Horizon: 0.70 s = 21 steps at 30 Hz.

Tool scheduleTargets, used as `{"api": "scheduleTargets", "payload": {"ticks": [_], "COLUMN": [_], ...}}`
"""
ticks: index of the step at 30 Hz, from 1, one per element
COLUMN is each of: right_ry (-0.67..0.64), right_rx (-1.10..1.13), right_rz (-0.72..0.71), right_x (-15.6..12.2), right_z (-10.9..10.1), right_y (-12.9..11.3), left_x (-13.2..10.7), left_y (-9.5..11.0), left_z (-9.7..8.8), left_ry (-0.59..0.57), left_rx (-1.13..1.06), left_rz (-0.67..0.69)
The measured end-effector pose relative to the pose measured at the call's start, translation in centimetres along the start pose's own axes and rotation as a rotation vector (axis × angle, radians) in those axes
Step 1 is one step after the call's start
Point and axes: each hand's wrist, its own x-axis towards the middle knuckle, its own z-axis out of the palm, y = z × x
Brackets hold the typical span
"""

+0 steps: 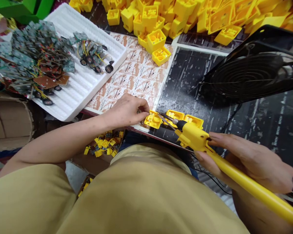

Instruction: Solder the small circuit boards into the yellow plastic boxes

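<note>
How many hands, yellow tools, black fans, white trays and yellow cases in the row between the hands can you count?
Left hand and right hand: 2
Yellow tool: 1
Black fan: 1
White tray: 1
Yellow cases in that row: 3
Total: 8

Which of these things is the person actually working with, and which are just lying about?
Seemingly part of the job:
yellow tool, in the right hand
small yellow case, by the left hand
two more cases beside it
circuit boards on the white tray, probably parts

Seemingly just lying about:
black fan
green box
cardboard box
</note>
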Motion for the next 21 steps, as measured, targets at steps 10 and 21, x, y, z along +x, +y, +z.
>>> {"api": "scheduleTargets", "payload": {"ticks": [10,21], "right_ry": [-0.051,-0.048], "right_rx": [0.049,0.013], "right_rz": [-0.149,0.036], "right_x": [1.0,1.2], "right_z": [0.7,-1.0], "right_y": [-0.3,-0.8], "left_x": [1.0,1.8], "left_y": [1.5,1.7], "left_z": [-1.1,-1.3], "left_ry": [-0.133,-0.193], "left_rx": [0.099,0.203], "left_rz": [-0.051,0.011]}}
